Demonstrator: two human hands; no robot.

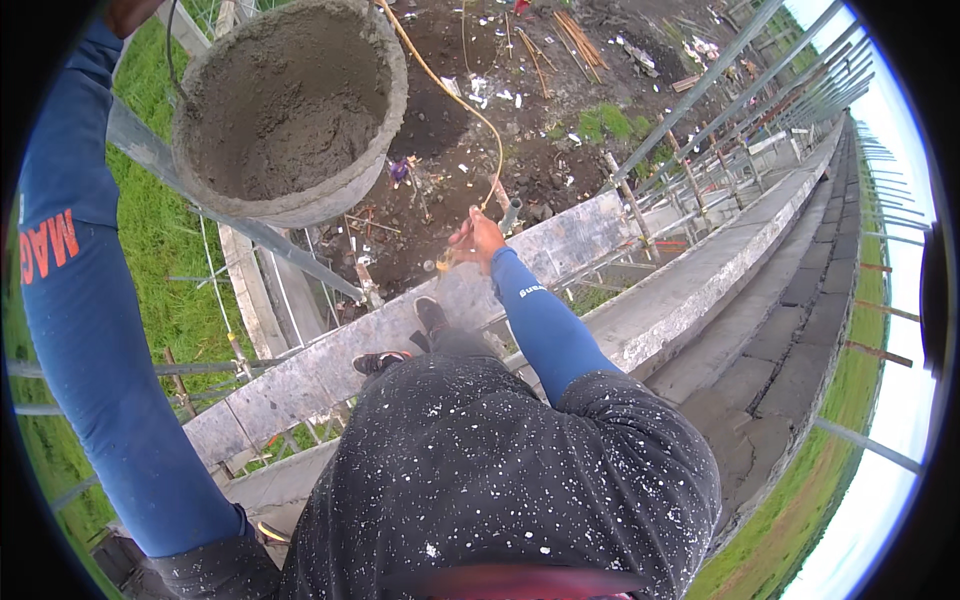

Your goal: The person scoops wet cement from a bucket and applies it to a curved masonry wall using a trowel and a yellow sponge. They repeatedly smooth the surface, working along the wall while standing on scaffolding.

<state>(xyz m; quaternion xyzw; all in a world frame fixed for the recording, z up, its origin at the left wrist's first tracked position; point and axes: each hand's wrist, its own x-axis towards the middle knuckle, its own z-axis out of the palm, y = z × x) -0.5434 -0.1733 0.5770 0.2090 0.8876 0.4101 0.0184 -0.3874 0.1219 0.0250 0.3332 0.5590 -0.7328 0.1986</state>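
Observation:
A round bucket (300, 205) full of wet grey mortar (290, 100) hangs at the upper left, its rim crusted with mortar. A thin wire handle (172, 60) rises from its left side. My left hand (130, 14) is raised beside the bucket's upper left, mostly cut off by the picture's edge, so its fingers are hidden. A yellowish rope (462, 103) runs from above the bucket's right side down to my right hand (480, 240). Its fingers are closed around the rope, in front of my body. Below that hand, a small blurred yellowish piece shows.
I stand on a narrow, stained plank (290, 395) high above ground strewn with debris. Metal scaffold pipes (150, 150) cross below the bucket. A concrete ledge (690, 310) and a row of grey blocks (800, 330) curve along my right. Steel bars (885, 270) stick out beyond the blocks.

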